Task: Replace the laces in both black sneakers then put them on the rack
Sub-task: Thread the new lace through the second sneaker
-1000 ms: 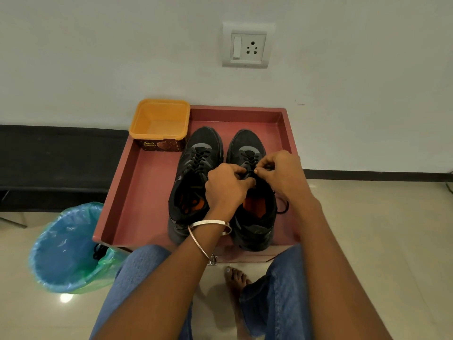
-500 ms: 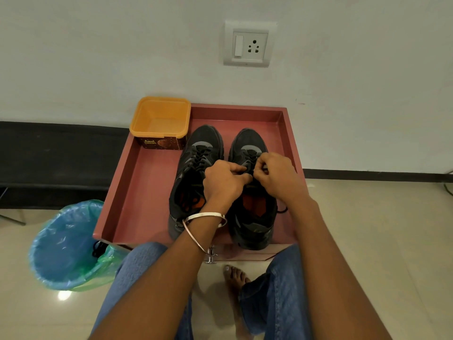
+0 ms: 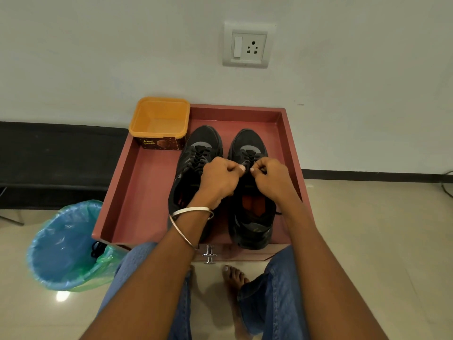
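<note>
We see the right sneaker (image 3: 250, 192) beside the left sneaker (image 3: 196, 168) in the red tray (image 3: 137, 192); our left hand (image 3: 218, 180) and right hand (image 3: 272, 177) pinch its lace (image 3: 248, 161). Uneven pulling could, we judge, slip an end out of its eyelet

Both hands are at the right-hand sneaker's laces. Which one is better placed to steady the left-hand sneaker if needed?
Left. The left hand already reaches across the left-hand sneaker, its wrist directly over the opening. The right hand sits over the right-hand sneaker, farther away.
</note>
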`<act>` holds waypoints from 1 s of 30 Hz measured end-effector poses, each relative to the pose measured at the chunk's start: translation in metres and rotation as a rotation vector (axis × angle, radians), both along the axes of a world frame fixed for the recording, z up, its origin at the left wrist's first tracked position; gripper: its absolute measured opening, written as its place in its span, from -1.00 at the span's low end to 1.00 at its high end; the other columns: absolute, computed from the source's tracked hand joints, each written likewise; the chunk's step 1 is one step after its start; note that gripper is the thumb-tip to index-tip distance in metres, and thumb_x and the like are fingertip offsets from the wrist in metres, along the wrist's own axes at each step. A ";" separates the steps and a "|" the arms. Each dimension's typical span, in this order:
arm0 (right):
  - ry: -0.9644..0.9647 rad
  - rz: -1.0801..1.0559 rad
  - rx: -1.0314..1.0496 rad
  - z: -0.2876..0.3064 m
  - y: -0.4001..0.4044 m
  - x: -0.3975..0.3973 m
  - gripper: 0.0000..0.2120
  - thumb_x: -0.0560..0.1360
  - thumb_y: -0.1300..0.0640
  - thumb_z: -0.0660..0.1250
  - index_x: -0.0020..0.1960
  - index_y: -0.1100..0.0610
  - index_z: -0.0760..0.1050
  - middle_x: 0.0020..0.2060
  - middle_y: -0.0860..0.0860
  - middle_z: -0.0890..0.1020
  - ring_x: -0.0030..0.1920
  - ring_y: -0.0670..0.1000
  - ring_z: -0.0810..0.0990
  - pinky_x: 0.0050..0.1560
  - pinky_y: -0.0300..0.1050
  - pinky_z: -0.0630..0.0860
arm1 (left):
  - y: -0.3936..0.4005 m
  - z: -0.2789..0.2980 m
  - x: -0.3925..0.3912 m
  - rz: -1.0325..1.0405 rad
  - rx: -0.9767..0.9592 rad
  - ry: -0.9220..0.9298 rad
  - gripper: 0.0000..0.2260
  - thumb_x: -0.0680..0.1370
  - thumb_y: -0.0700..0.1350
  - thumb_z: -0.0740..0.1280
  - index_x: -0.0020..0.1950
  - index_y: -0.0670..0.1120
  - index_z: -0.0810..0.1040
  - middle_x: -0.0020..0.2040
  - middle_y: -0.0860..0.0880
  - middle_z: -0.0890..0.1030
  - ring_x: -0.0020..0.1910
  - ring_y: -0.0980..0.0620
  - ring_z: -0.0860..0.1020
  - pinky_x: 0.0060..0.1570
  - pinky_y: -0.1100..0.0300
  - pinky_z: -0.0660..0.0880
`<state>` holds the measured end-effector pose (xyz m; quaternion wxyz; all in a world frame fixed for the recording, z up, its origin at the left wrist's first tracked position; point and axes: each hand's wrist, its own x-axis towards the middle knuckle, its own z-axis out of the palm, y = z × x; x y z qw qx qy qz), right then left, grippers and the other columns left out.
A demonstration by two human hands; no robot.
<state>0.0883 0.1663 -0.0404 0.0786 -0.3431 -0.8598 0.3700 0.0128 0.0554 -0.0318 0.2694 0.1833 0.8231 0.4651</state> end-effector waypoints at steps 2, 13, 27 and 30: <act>-0.018 -0.060 -0.045 -0.001 -0.003 -0.003 -0.85 0.55 0.17 0.27 -0.19 0.12 0.51 -0.23 0.01 0.56 -0.20 0.00 0.54 -0.18 -0.09 0.50 | 0.002 -0.002 0.001 0.024 -0.018 0.072 -0.84 0.57 -0.06 0.33 0.02 -0.06 0.68 -0.18 -0.13 0.66 -0.18 -0.14 0.63 -0.13 -0.05 0.61; 0.148 -0.163 -0.260 0.003 0.000 0.005 -0.81 0.53 0.11 0.37 -0.07 0.25 0.63 -0.20 0.16 0.65 -0.11 0.15 0.63 0.02 0.12 0.57 | 0.013 -0.010 0.008 0.073 -0.179 0.294 -0.84 0.57 0.06 0.30 -0.10 0.00 0.56 -0.14 -0.02 0.63 -0.12 -0.06 0.57 -0.21 0.15 0.35; -0.366 -0.082 0.185 0.018 -0.022 0.042 -0.70 0.54 0.05 0.33 0.12 0.27 0.46 -0.07 0.16 0.54 -0.16 0.09 0.46 -0.19 -0.13 0.38 | 0.011 0.000 -0.002 0.275 -0.009 0.423 -0.75 0.64 -0.04 0.14 -0.05 -0.19 0.47 -0.09 -0.15 0.60 -0.17 -0.06 0.52 -0.22 0.14 0.32; -0.389 -0.091 0.141 0.016 -0.023 0.042 -0.73 0.56 0.06 0.29 0.14 0.25 0.46 -0.14 0.09 0.44 -0.18 0.05 0.40 -0.18 -0.13 0.37 | 0.002 0.024 -0.020 0.468 0.297 0.371 -0.74 0.60 0.00 0.14 -0.10 -0.14 0.48 -0.20 -0.10 0.64 -0.23 -0.05 0.62 -0.19 0.01 0.54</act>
